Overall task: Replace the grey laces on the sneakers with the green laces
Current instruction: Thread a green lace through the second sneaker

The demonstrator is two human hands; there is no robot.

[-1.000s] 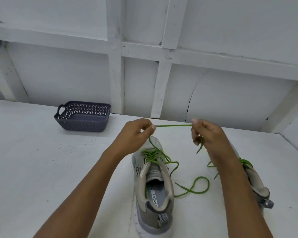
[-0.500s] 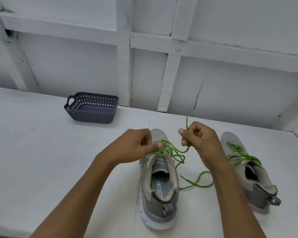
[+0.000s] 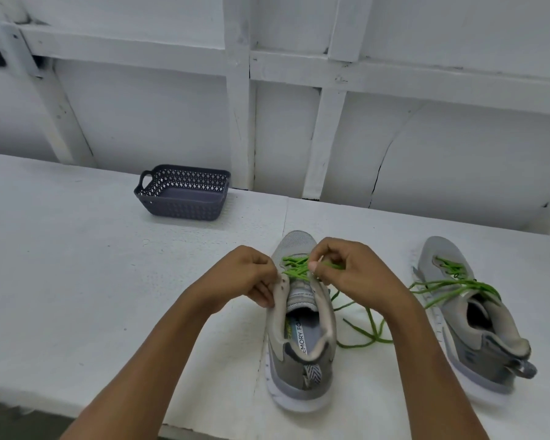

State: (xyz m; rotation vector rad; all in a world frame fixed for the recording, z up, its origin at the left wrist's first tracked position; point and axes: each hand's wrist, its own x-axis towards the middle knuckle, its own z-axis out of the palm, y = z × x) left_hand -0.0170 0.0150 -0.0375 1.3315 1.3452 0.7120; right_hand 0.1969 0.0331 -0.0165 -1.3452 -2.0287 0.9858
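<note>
Two grey sneakers stand on the white table, toes pointing away from me. The left sneaker [image 3: 302, 338] is in front of me, half threaded with a green lace [image 3: 294, 266]. My left hand [image 3: 251, 274] grips the left eyelet flap of that shoe. My right hand [image 3: 346, 268] pinches the green lace just above the right eyelets. The lace's loose end [image 3: 367, 331] trails on the table between the shoes. The right sneaker [image 3: 467, 315] carries its own green lace [image 3: 451, 281], untied.
A dark grey perforated basket [image 3: 181, 195] sits at the back of the table near the white panelled wall [image 3: 299, 106]. The table's front edge [image 3: 77, 411] runs across the lower left.
Both hands have come down from holding the lace stretched in the air to the shoe's eyelets. The left hand now holds the shoe's flap, and the view has shifted left.
</note>
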